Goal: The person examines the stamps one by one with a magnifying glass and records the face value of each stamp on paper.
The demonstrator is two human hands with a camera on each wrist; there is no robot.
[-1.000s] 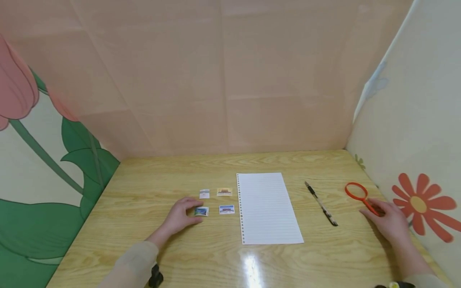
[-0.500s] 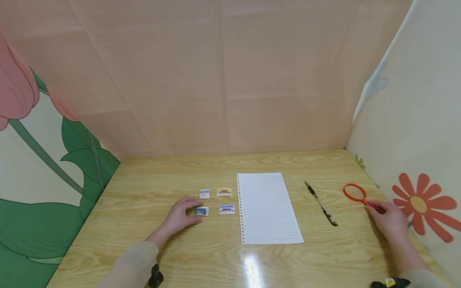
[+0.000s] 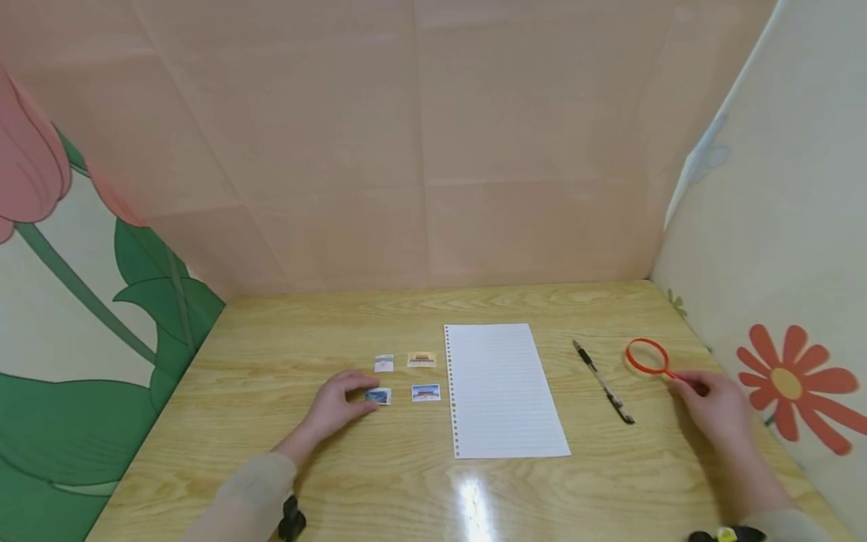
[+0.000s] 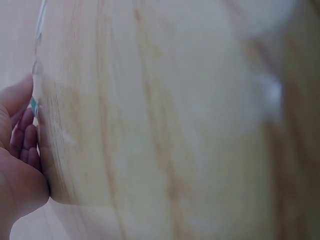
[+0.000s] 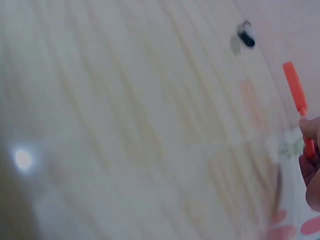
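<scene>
My right hand [image 3: 719, 406] holds a red magnifying glass [image 3: 628, 354] by its handle, with the round frame tilted above the table at the right. In the right wrist view, the magnifying glass [image 5: 295, 87] shows edge-on, pinched between thumb and fingers. At the left, my left hand [image 3: 333, 406] pinches a blue-green picture stamp [image 3: 381, 396] by its edges between thumb and fingers, at the table surface. The left wrist view shows the left hand [image 4: 20, 150] with curled fingers and a small green sliver at them. Three other stamps lie nearby: one pale [image 3: 384, 363], one yellow [image 3: 421, 360], one blue-purple [image 3: 426, 392].
A lined sheet of paper [image 3: 508, 391] with punched holes along its left edge lies mid-table. Between it and my right hand is a black-and-clear pen [image 3: 604, 382]. The wooden table [image 3: 379, 482] meets a pink backdrop and flower-printed side walls.
My right hand has lifted the magnifying glass off the table and moved it left. My left thumb has drawn in against the stamp's near edge.
</scene>
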